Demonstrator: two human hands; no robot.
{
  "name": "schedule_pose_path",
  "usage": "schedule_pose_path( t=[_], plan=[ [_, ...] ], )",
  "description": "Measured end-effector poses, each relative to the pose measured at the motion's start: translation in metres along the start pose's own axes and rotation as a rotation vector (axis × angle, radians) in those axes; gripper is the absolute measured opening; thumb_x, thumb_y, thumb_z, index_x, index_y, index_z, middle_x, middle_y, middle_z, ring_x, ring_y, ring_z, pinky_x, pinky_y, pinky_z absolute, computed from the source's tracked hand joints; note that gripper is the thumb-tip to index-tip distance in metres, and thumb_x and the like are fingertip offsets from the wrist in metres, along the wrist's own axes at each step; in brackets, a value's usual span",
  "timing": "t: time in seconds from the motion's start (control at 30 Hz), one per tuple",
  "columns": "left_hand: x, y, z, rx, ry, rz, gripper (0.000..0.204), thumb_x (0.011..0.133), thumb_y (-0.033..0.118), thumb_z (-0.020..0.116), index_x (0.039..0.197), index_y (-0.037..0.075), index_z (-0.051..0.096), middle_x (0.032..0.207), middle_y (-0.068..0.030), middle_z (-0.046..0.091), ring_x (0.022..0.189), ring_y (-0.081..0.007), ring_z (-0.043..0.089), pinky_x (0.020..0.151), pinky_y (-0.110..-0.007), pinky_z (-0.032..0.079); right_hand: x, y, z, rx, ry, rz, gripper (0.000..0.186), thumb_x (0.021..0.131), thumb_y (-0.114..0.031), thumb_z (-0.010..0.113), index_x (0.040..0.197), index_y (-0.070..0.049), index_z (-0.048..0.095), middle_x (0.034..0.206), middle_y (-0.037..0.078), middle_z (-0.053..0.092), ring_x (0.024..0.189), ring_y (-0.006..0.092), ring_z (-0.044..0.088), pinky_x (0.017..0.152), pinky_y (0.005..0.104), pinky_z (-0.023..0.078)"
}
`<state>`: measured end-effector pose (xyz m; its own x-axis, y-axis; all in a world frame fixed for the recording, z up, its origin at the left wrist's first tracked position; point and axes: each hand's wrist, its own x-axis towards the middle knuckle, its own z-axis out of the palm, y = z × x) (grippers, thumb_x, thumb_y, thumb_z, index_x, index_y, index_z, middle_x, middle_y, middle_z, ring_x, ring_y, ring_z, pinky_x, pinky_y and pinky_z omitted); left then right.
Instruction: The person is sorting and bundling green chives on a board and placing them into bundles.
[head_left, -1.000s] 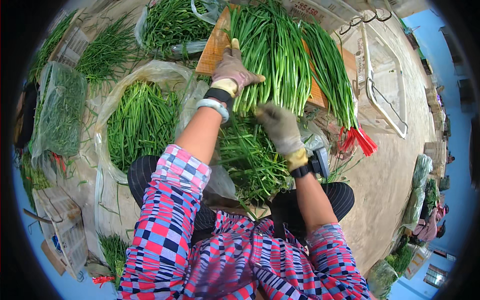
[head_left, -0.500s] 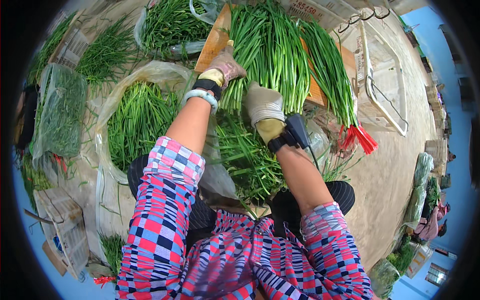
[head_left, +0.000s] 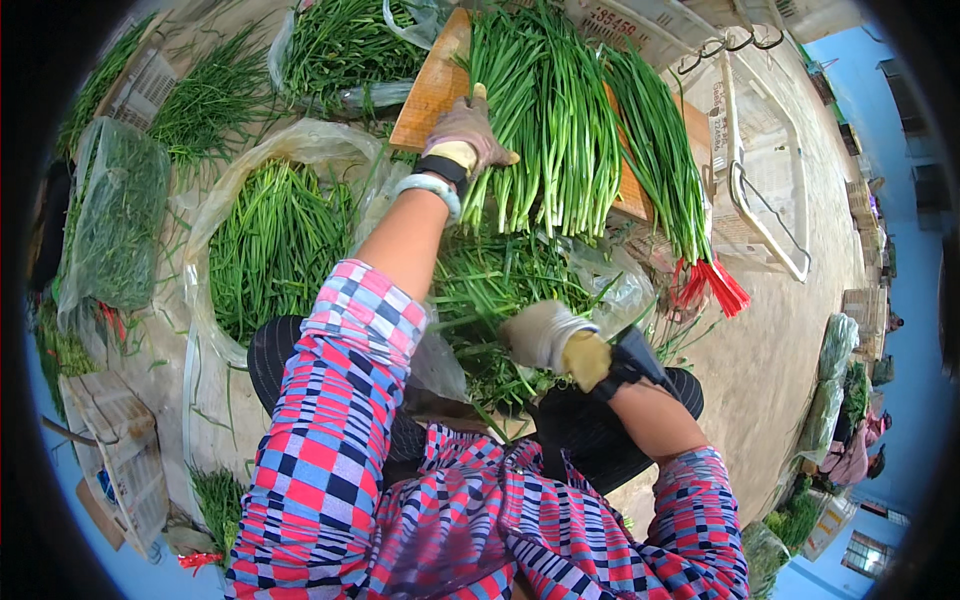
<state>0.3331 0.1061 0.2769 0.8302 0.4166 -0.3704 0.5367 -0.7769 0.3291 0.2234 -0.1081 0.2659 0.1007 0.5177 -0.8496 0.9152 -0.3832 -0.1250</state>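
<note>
My left hand [head_left: 466, 133], gloved, rests with thumb spread on the left edge of long green chives [head_left: 550, 130], laid with pale ends toward me on an orange wooden board [head_left: 415, 110]. My right hand [head_left: 535, 335], also gloved, is lower, over a loose heap of green leaves [head_left: 500, 275] in clear plastic; its fingers are curled, and what they hold, if anything, is hidden. A separate chive bundle [head_left: 660, 150] lies at the board's right, beside red ties [head_left: 710, 288].
An open plastic bag [head_left: 208, 235] of chives and a wrapped bale [head_left: 115, 230] lie left, more greens [head_left: 335, 55] at the top. White crates stand upper right [head_left: 770, 150] and lower left [head_left: 130, 460]. A person in pink [head_left: 848, 458] is at the far right.
My right hand has moved down from the pale chive ends to the loose heap below. My left hand dipped slightly, then returned up and right onto the chives.
</note>
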Motion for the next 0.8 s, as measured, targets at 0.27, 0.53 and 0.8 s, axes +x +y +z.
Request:
schedule_pose_path(
  t=[0.27,0.53,0.8],
  plan=[
    [0.01,-0.004,0.004,-0.022,0.0,0.047,0.108,0.068,0.049,0.076,0.145,0.006,0.014,0.147,-0.0192,0.022,0.133,-0.0336,0.031,0.107,-0.04,0.034,0.02,0.074,-0.118,0.268,0.8,0.637,0.024,0.085,-0.03,0.06,0.099,-0.012,0.067,0.09,0.014,0.068,0.079,0.0301,0.067,0.069,0.0387,0.053],
    [-0.016,0.016,0.002,-0.032,0.024,-0.084,0.117,0.068,0.052,0.073,0.147,0.011,-0.002,0.15,-0.0165,0.013,0.131,-0.0389,0.032,0.101,-0.048,0.04,-0.018,0.082,-0.079,1.219,0.907,0.301,0.033,0.085,-0.032,0.056,0.104,-0.007,0.066,0.093,0.014,0.068,0.081,0.0239,0.066,0.076,0.0335,0.051],
    [0.007,0.001,0.002,-0.086,-0.019,-0.026,0.109,0.07,0.037,0.075,0.147,0.006,0.004,0.145,-0.0187,0.024,0.129,-0.038,0.036,0.105,-0.041,0.038,-0.041,0.016,0.019,0.213,0.5,0.199,0.029,0.078,-0.031,0.069,0.101,-0.015,0.061,0.083,0.012,0.067,0.074,0.0262,0.066,0.066,0.0379,0.053]
  ],
)
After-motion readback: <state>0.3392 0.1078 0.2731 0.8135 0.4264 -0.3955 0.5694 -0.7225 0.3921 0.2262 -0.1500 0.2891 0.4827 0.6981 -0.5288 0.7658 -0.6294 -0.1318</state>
